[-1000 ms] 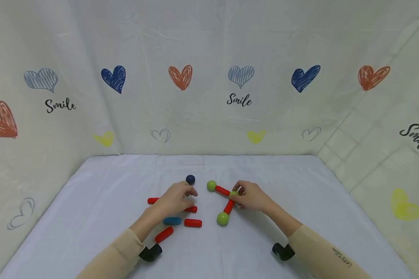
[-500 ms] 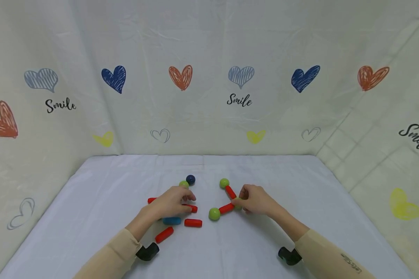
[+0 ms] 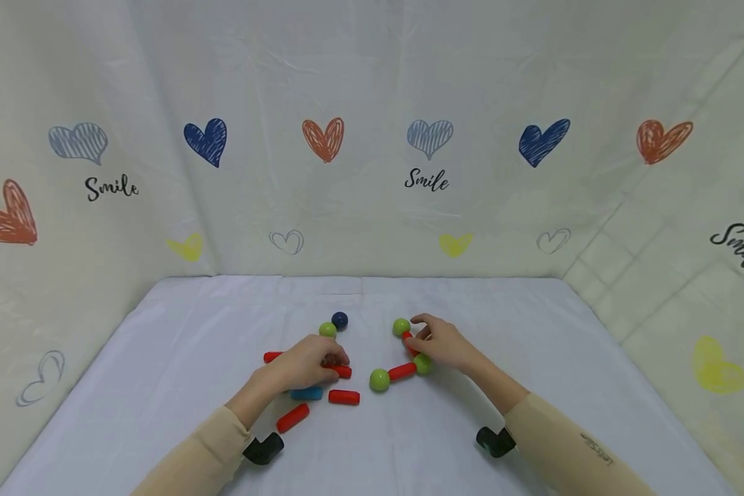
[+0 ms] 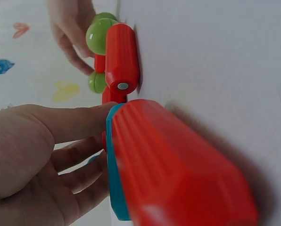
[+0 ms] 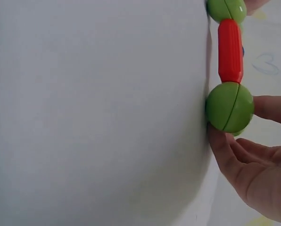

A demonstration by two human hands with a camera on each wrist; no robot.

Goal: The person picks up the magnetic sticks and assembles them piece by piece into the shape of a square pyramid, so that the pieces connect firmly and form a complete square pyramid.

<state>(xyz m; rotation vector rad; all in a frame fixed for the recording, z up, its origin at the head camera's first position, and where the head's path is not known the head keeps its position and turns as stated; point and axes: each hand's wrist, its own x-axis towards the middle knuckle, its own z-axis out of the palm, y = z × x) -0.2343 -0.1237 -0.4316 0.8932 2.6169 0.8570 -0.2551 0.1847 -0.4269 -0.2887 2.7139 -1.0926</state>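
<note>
Three green balls and two red rods form a V-shaped chain on the table, its corner ball (image 3: 422, 364) pointing right. My right hand (image 3: 443, 343) is at the chain's far arm, thumb overlapping the far red rod (image 3: 411, 343), index finger stretched beside the far green ball (image 3: 401, 326). In the right wrist view a green ball (image 5: 230, 107) partly covers those fingers. My left hand (image 3: 300, 362) pinches a loose red rod (image 3: 342, 372) at the left. From the left wrist, a blue rod (image 4: 118, 165) and another red rod (image 4: 178, 165) hide most of that grip.
A navy ball (image 3: 339, 320) and a loose green ball (image 3: 327, 330) lie beyond my left hand. Around its wrist are more red rods, one (image 3: 344, 397) nearer the middle and another (image 3: 293, 417) by the sleeve. A printed curtain (image 3: 372, 207) closes off the back.
The V-shaped chain has been turned on the table, its corner now nearer me. My right hand has shifted from the corner ball to the far rod. My left fingers have lowered onto a red rod.
</note>
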